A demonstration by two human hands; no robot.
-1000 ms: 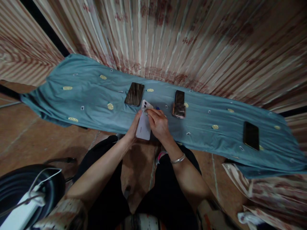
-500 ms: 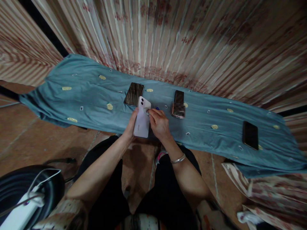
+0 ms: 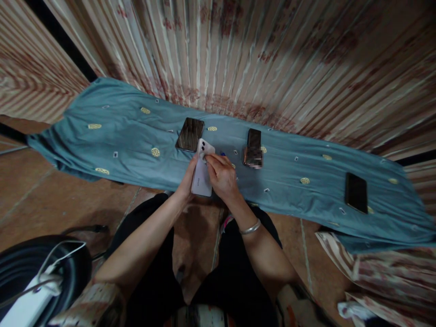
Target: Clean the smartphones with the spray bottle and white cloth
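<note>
Item: white phone (image 3: 201, 175), back side up, held over the near edge of the teal cloth (image 3: 112, 136). We note its long axis running away from the person, camera end farthest. Our left hand (image 3: 188, 181) grips its left edge; our right hand (image 3: 220, 175) pinches near the camera lenses. A faint mark on the back is unreadable. Nearby: dark tablet-like device (image 3: 190, 134), dark phone (image 3: 254, 146), black phone (image 3: 356, 192).
</note>
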